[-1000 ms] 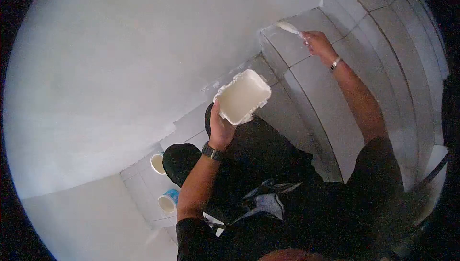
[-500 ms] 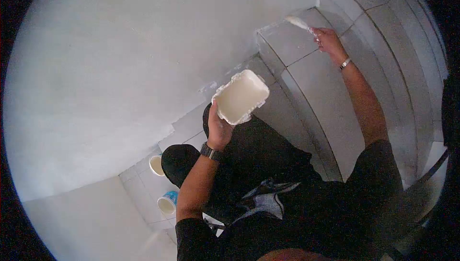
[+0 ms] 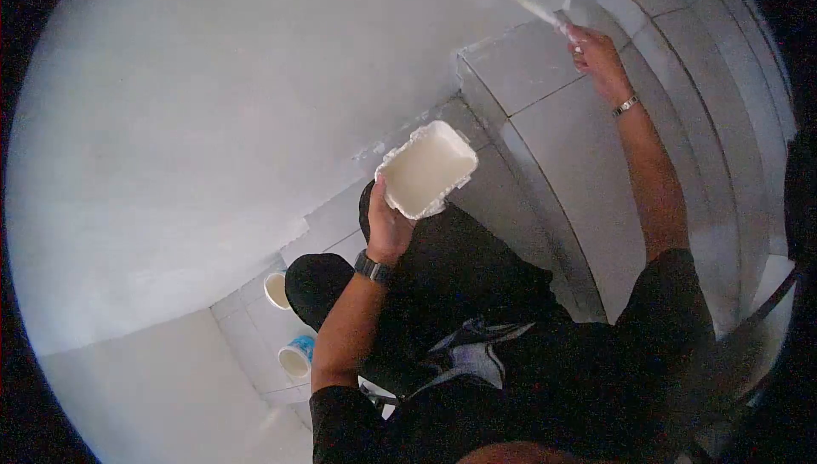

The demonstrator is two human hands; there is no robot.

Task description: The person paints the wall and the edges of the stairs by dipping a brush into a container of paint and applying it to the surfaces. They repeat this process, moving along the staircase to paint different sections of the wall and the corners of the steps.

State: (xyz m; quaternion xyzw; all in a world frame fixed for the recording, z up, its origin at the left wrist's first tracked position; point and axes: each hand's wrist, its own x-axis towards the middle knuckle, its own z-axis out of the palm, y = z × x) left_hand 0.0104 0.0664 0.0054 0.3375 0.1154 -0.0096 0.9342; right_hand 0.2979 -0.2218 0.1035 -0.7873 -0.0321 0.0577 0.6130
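My left hand is closed on the near side of a white rectangular paint tub, its thumb at the rim. The tub holds off-white paint and its edges are crusted with dried paint. Farther up and to the right, my right hand is closed round the handle of a paintbrush. The bristles lie against the pale wall, just above the tiled stair step. White smears mark the fingers of that hand.
Tiled steps curve up along the right side. On the tiled floor at lower left stand a white bucket and a blue-and-white bucket. My bent knees are close beneath the tub.
My right hand has moved up and slightly right with the paintbrush, whose bristles have gone from the wall's bottom edge to higher on the wall. The left hand and tub have barely moved.
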